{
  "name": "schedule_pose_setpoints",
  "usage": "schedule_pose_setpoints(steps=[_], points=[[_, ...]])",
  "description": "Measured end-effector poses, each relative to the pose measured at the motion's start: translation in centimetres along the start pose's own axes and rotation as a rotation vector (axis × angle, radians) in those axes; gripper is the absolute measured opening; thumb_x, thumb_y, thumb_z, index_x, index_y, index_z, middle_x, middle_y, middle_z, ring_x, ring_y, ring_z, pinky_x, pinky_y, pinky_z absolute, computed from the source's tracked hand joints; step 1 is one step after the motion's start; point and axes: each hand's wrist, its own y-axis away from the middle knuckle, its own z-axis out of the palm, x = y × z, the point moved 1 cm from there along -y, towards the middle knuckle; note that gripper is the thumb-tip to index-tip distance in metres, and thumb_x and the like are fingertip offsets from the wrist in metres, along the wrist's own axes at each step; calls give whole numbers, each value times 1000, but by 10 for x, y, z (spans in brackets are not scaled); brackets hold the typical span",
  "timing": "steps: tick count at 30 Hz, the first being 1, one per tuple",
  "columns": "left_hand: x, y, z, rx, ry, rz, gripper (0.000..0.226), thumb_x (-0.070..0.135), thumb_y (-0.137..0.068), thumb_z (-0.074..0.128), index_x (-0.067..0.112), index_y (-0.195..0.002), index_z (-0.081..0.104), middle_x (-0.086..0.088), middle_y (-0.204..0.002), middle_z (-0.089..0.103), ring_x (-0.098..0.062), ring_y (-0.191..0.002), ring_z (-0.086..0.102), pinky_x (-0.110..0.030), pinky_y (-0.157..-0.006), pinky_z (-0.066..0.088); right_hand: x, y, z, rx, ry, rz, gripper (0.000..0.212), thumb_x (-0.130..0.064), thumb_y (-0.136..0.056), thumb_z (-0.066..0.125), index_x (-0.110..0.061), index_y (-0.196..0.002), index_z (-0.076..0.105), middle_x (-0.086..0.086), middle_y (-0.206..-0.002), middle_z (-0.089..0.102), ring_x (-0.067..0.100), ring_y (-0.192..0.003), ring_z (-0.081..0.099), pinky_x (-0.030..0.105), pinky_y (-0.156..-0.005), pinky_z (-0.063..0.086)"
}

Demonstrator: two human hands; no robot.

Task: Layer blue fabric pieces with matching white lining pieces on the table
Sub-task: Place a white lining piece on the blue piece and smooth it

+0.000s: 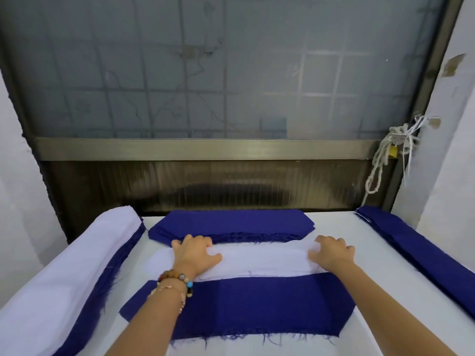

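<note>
Two grips, left hand (194, 253), right hand (332, 253), pinched on white lining (262, 262) atop blue fabric (244, 304).

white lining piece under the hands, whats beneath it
A blue fabric piece shows past the near edge of the white lining piece and seems to run beneath; how far is hidden.

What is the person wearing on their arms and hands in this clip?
No sleeves or gloves in view. The left hand has at its wrist a bead bracelet, mostly brown with one turquoise bead, and a thin gold-coloured chain. The right hand and wrist wear nothing.
</note>
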Motion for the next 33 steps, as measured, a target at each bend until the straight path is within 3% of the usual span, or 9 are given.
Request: schedule_pose_setpoints(steps=[3, 8, 12, 15, 19, 23, 25, 30, 33], points=[[-38, 0, -26, -140, 8, -92, 22, 53, -78, 55, 31, -74, 52, 16, -85, 56, -12, -93, 49, -42, -96, 25, 3, 3, 2, 7, -59, 35, 38, -37, -94, 43, -24, -130, 47, 0, -128, 54, 21, -117, 45, 35, -93, 33], [-91, 21, -38, -164, 193, -214, 22, 39, -87, 62, 30, -106, 55, 11, -111, 50, -19, -116, 49, -49, -113, 21, 7, 10, 5, 81, -189, 70, 37, -35, -100, 38, -21, -134, 45, 3, -133, 53, 23, -120, 48, 36, -98, 35], [-96, 40, -42, -7, 556, -225, 28, 17, -92, 63, -1, -113, 60, -18, -113, 61, -30, -104, 59, -43, -98, 48, 12, 19, -2, 159, -451, 113, 40, -31, -101, 42, -16, -138, 45, 9, -134, 54, 29, -120, 50, 40, -100, 35], [-91, 54, -51, 116, 774, -311, 21, 12, -93, 61, -2, -109, 58, -23, -110, 61, -23, -85, 62, -37, -84, 54, 13, 27, -12, 168, -585, 130, 42, -28, -100, 48, -11, -138, 45, 13, -130, 57, 32, -118, 52, 42, -100, 39], [-86, 63, -60, 151, 894, -382, 34, 13, -95, 58, 0, -127, 53, -18, -112, 60, -26, -91, 63, -35, -86, 53, 15, 39, -23, 170, -657, 107, 43, -25, -99, 50, -9, -138, 45, 14, -115, 65, 30, -113, 56, 42, -99, 42], [-91, 76, -67, 56, 900, -411, 11, 9, -95, 57, 0, -90, 55, -15, -84, 57, -19, -74, 58, -34, -83, 54, 22, 53, -29, 59, -651, 68, 44, -22, -98, 52, -7, -139, 44, 10, -108, 65, 26, -107, 57, 39, -102, 42], [-97, 82, -71, 9, 874, -394, 21, 8, -94, 59, 5, -75, 49, -14, -75, 54, -19, -68, 55, -32, -78, 54, 28, 59, -30, -18, -635, 38, 45, -22, -97, 54, -5, -138, 46, 7, -104, 63, 20, -99, 56, 33, -96, 41], [-106, 96, -72, -44, 694, -320, 13, 13, -91, 64, 9, -102, 57, -15, -90, 63, -20, -70, 62, -22, -63, 53, 46, 71, -22, -101, -540, -19, 37, -22, -93, 58, 0, -123, 56, -5, -74, 66, 15, -88, 59, 25, -80, 41], [-104, 103, -60, -28, 605, -269, 18, 11, -89, 65, 5, -105, 59, -14, -89, 61, -21, -65, 60, -21, -59, 51, 51, 79, -12, -98, -506, -5, 12, -17, -87, 61, -6, -92, 63, 1, -71, 67, 25, -87, 64, 26, -69, 44]])
